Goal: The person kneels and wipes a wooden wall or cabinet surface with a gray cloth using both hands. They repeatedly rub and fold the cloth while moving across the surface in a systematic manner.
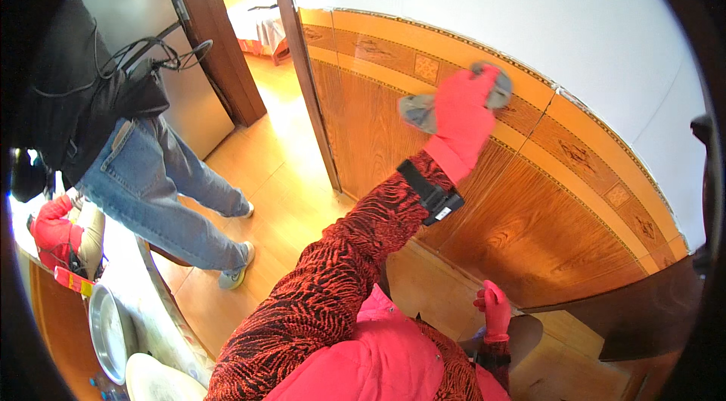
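Note:
My left hand [466,103], in a pinkish-red glove, is pressed against the wood-patterned wall tiles [368,100]. A crumpled grey cloth [421,110] is gripped in it, poking out on both sides of the glove over the patterned border strip [573,154]. Down by my right side, my right hand [492,310] wears the same kind of glove. Its fingers are loosely curled, and nothing shows in them. A black strap with a small device [434,197] circles my left wrist over the red and black sleeve.
To the left stands a person in jeans [142,174], with loops of black cable [164,55] at the back. An open doorway [266,83] lies beyond. A metal basin [108,333] and a pale basin [159,381] are at lower left. Dark wooden furniture [652,304] stands at right.

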`<state>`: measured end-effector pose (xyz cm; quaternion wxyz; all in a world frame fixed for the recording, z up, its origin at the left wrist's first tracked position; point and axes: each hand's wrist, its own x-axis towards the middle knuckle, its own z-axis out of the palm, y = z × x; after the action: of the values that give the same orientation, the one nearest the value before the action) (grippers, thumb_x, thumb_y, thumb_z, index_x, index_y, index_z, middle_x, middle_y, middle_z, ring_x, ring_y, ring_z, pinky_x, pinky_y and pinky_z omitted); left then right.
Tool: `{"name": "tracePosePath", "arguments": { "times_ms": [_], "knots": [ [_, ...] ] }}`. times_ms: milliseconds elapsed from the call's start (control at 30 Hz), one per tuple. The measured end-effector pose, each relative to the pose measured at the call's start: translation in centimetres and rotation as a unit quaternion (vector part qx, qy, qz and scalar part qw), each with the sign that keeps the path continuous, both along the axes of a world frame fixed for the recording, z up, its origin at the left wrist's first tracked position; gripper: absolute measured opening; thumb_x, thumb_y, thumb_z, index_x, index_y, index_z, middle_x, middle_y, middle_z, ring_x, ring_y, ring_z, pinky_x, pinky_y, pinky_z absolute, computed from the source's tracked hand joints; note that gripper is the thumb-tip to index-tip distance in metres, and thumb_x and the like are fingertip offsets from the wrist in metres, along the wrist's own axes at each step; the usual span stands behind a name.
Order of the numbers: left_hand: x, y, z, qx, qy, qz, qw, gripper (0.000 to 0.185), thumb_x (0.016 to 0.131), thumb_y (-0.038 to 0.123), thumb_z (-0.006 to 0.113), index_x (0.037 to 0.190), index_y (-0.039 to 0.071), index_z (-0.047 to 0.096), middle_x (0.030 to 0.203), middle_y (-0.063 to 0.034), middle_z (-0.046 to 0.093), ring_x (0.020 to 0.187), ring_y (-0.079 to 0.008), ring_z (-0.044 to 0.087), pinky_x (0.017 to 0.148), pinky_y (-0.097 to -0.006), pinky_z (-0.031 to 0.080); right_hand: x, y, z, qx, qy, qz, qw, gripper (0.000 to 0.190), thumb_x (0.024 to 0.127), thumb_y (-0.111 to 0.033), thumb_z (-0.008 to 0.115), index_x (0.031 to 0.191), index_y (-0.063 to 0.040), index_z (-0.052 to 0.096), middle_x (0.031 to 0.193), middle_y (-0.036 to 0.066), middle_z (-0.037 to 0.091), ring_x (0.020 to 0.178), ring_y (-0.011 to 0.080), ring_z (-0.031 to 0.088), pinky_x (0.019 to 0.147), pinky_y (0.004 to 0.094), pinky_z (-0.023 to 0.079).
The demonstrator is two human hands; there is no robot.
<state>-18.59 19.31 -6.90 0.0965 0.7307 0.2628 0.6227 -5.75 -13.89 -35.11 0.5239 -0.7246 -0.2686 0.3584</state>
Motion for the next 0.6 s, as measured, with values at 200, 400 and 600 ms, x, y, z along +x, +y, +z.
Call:
{"name": "tracePosePath", "arguments": {
  "times_ms": [200, 400, 600],
  "knots": [
    [-1.2, -2.0, -2.1, -0.046, -0.03, -0.132, 0.99, 0.045, 0.073, 0.003, 0.067, 0.118, 0.011, 0.067, 0.098, -0.0134, 0.066, 0.096, -0.0316, 0.063, 0.084, -0.0384, 0.051, 0.1, -0.6, 0.0, 0.001, -0.003, -0.012, 1.0, 0.029, 0.099, -0.023, 0.055, 0.121, -0.007, 0.065, 0.086, 0.005, 0.067, 0.063, 0.0139, 0.064, 0.054, 0.0246, 0.045],
    [-10.2, 4.4, -2.0, -0.176, -0.173, -0.024, 0.969, 0.048, 0.079, 0.003, 0.069, 0.126, 0.009, 0.063, 0.115, -0.0098, 0.068, 0.106, -0.0234, 0.064, 0.09, -0.0339, 0.05, 0.5, -1.3, -0.3, -0.007, 0.0, -0.006, 1.0, 0.031, 0.099, -0.024, 0.056, 0.122, -0.007, 0.065, 0.084, 0.005, 0.067, 0.062, 0.0139, 0.064, 0.054, 0.0246, 0.045],
    [-17.6, 15.2, 0.1, -0.045, -0.238, 0.085, 0.966, 0.038, 0.081, 0.0, 0.06, 0.118, 0.001, 0.062, 0.109, -0.0138, 0.067, 0.097, -0.026, 0.065, 0.084, -0.0341, 0.051, 0.4, -0.2, -1.2, -0.017, 0.02, 0.003, 1.0, 0.032, 0.097, -0.021, 0.056, 0.123, -0.005, 0.065, 0.084, 0.006, 0.066, 0.062, 0.0141, 0.064, 0.054, 0.0246, 0.045]
  ]
}}
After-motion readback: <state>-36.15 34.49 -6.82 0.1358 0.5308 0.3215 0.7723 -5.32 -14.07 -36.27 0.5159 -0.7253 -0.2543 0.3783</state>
